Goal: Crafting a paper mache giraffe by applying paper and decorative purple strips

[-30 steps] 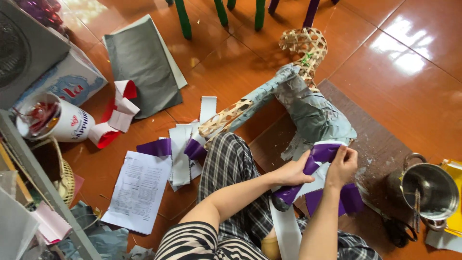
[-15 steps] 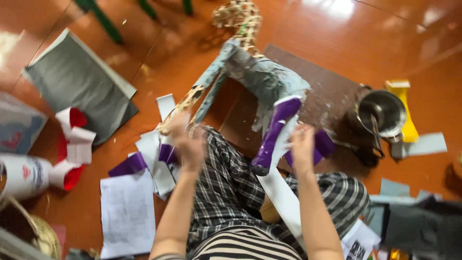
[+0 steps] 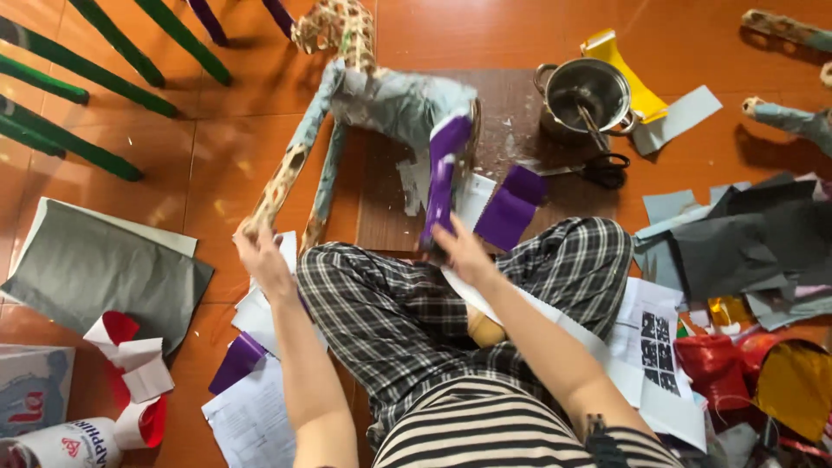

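A paper-covered animal figure [image 3: 394, 100] lies on a dark board [image 3: 381, 208] on the orange floor in front of me. One of its legs [image 3: 442, 178] is wrapped in purple paper, and my right hand [image 3: 459, 247] grips that leg's lower end. My left hand [image 3: 260, 256] holds the tip of a bare woven leg [image 3: 282, 186] on the left. A loose purple paper piece [image 3: 511, 208] lies just right of the purple leg, by my checked trouser knee.
A metal pot [image 3: 585, 91] with a tool in it and black scissors [image 3: 607, 169] sit at the back right. Grey paper sheets [image 3: 95, 269] lie left, dark and coloured papers [image 3: 763, 243] right. Green chair legs [image 3: 104, 52] stand at the back left.
My view swung from left to right. My left hand left the purple leg, reached out and took the woven leg's tip. My right hand stayed on the purple leg.
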